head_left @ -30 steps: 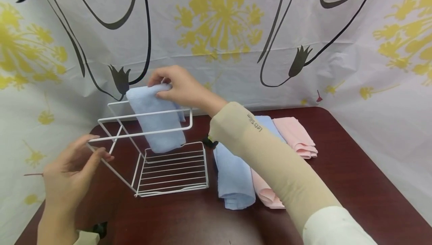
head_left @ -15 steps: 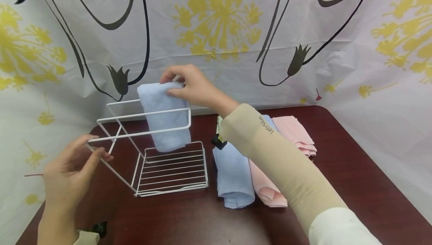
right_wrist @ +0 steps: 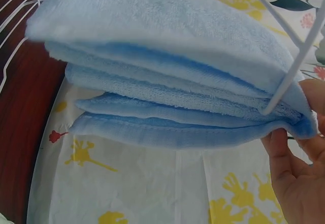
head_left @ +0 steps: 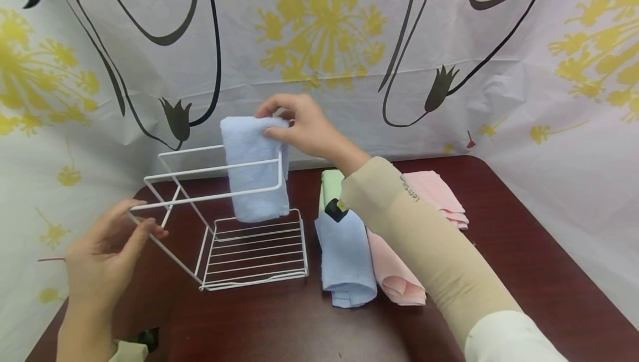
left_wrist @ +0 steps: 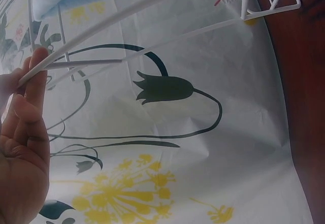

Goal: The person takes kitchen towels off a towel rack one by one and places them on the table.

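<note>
My left hand (head_left: 100, 251) pinches the upper left corner of a white wire rack (head_left: 199, 199) between thumb and fingers. In the left wrist view that hand (left_wrist: 25, 148) has the white rail between its fingers. My right hand (head_left: 307, 129) pinches the top right edge of a folded light blue towel (head_left: 257, 207), which hangs upright at the right end of the rack's upper rails. Two rails cross in front of it, and its lower edge is above the wire base. The towel's folded layers (right_wrist: 167, 10) show in the right wrist view.
Right of the rack, a rolled blue towel (head_left: 344, 262) and a pink towel (head_left: 396, 273) lie on the dark red table (head_left: 249, 329). Behind them are a green towel (head_left: 331, 187) and another pink one (head_left: 436, 195). A patterned white sheet (head_left: 324, 29) hangs around the table.
My right hand has slid the light blue towel rightward along the rack's rails, and it hangs straighter. More of the green towel shows. My left hand and the rack stay in place.
</note>
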{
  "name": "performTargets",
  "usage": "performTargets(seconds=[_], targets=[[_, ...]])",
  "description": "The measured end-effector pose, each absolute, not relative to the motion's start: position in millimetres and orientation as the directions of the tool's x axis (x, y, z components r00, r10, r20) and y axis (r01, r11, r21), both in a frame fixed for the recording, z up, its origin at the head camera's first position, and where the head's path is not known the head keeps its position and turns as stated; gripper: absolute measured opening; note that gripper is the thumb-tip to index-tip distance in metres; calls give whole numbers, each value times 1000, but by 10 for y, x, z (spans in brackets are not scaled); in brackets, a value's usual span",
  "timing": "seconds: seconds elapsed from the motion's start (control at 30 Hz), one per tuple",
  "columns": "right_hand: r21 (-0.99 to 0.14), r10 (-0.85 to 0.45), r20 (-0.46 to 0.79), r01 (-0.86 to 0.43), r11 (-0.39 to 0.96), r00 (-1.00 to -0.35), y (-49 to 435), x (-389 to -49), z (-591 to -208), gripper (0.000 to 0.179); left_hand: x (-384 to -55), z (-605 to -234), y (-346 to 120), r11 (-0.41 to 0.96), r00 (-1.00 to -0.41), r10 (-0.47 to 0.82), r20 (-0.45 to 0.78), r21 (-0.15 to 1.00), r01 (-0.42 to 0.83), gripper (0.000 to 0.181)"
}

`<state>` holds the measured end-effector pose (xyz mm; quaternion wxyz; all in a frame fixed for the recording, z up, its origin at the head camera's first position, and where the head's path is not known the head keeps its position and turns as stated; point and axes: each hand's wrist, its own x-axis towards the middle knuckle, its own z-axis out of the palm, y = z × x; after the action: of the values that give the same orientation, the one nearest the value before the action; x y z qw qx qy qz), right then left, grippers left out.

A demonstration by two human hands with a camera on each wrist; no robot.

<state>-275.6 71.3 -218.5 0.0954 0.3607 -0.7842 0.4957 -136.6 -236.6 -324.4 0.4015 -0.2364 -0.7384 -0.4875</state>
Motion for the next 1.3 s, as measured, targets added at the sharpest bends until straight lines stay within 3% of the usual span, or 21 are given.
performTargets(seconds=[0.17, 0.83, 1.3], targets=[[-754, -401, 524, -628, 190, -751, 780, -2724, -2183, 21, -1368, -3244, -2363, 409, -565, -42, 824, 530, 743, 40], [-775, -185, 623, -632, -8, -760, 1092, -2697, -2180, 25, -1374, -3227, -2365, 416, -546, -23, 838, 505, 757, 38], [-794, 37, 601, -602, -80, -798, 1380, -2707, -2170, 20, -1365, -3243, -2369, 402, -547, -35, 836, 513, 758, 36]])
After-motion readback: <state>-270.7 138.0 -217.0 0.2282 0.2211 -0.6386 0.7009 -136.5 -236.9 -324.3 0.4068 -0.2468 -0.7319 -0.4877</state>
